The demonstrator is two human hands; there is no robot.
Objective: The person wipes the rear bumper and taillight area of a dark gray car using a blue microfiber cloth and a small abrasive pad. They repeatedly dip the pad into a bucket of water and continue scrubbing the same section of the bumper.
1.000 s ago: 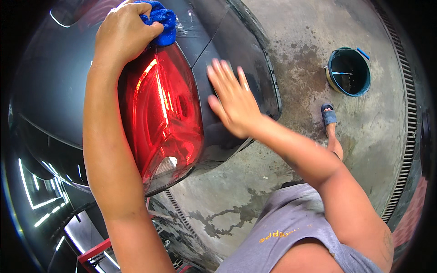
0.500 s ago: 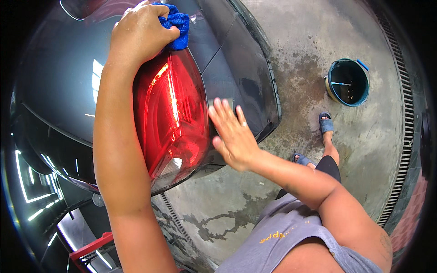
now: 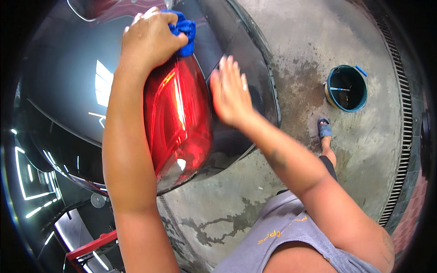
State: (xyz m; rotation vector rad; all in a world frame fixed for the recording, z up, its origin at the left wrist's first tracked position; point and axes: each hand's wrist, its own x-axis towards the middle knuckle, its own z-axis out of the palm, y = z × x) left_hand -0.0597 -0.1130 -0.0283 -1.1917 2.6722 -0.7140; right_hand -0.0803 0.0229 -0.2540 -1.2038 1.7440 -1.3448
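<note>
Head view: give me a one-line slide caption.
Left hand presses a blue cloth above a car's red tail light; right hand open on the dark body.

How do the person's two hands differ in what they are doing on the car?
The left hand is closed around a blue cloth at the top of the red tail light; the right hand holds nothing. The left hand's fingers are curled, while the right hand is open and flat, fingers spread, against the dark car body. Both are bare.
</note>
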